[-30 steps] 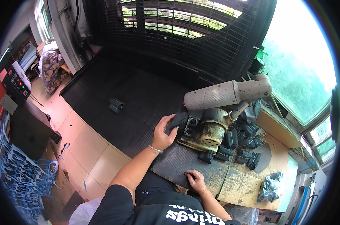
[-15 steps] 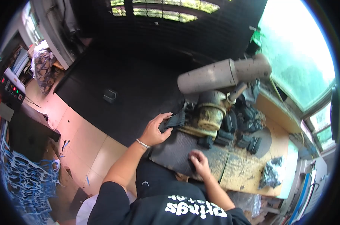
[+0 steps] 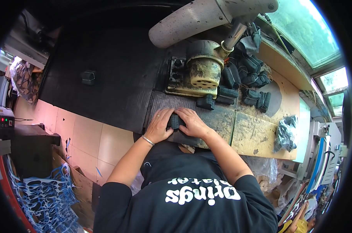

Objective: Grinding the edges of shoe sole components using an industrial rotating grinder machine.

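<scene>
My left hand (image 3: 159,126) and my right hand (image 3: 194,123) meet at the front of the bench, fingers bent around a small stack of dark ribbed pieces (image 3: 175,122). The stack sits between them on a worn dark mat (image 3: 160,101), and the fingers partly cover it. What the pieces are made of I cannot tell. Just beyond lies a similar dark bundle (image 3: 205,102), against the base of a stained, cream-coloured round metal device (image 3: 205,73). Several more dark bundles (image 3: 232,75) are heaped to its right, some with pale bands round them.
Overhead, a thick grey cylindrical arm (image 3: 187,23) reaches across the bench. One banded bundle (image 3: 88,77) lies on the black surface at left. A clear plastic bag (image 3: 287,134) stands at the right edge. Blue-white netting (image 3: 48,198) hangs lower left. Another person (image 3: 300,223) shows lower right.
My left hand has brought the dark stack from beside the device down to the mat in front of me. My right hand has joined it there. The view has shifted.
</scene>
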A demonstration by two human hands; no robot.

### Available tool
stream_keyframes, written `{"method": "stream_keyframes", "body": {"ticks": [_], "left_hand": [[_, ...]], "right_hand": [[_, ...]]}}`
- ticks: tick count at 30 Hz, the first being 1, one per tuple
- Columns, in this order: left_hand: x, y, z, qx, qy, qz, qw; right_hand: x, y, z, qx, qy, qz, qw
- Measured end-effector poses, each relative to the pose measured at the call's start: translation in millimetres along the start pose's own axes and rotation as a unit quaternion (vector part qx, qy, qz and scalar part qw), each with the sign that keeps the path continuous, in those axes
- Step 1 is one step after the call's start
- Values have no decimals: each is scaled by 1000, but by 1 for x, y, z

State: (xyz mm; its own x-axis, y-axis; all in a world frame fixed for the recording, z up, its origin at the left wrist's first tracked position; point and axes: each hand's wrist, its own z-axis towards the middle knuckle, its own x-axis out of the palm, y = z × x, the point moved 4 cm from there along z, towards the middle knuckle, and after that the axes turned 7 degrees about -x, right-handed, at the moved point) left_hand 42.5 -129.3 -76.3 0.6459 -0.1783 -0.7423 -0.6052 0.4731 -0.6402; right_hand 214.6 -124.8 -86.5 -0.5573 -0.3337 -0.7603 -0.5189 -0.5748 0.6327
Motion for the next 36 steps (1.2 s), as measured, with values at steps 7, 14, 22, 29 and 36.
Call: {"method": "stream_keyframes", "body": {"ticks": [7,14,22,29,36], "left_hand": [[9,20,-9,-43,29,-8,999],[35,17,-10,-121,-1,39,992],[37,18,-12,-141,25,42,989],[26,33,-21,-118,-40,-38,992],[28,37,-17,-122,-118,-72,983]], "right_hand": [[-8,8,-3,-5,-47,22,999],[31,5,-3,76,-69,-91,990],[40,8,8,136,-84,-101,982],[45,11,16,195,-63,-136,969],[51,6,18,247,-80,-122,958]]}}
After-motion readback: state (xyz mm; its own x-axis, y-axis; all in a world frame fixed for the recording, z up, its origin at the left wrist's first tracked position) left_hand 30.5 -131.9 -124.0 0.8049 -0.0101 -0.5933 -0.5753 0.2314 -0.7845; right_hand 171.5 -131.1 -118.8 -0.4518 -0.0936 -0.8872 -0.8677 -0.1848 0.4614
